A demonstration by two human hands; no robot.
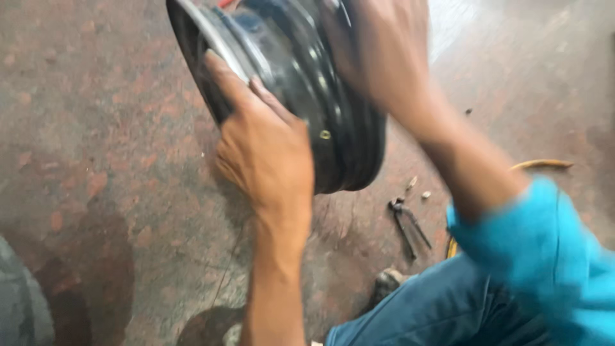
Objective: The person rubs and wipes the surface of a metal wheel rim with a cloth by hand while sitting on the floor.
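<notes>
A black metal wheel rim [333,109] stands tilted on its edge on the stained reddish floor, with a small brass valve hole on its band. My left hand [262,141] presses flat on the near side of the rim, fingers spread over its edge. My right hand [378,45] is blurred and lies over the top right of the rim; I cannot tell how firmly it grips. The right arm wears a bright blue sleeve.
Dark pliers [407,224] lie on the floor right of the rim, with two small metal bits [419,189] beside them. A yellow hose [544,164] curves at the right. My blue-trousered leg [442,307] fills the lower right. A grey object [19,301] sits at the lower left.
</notes>
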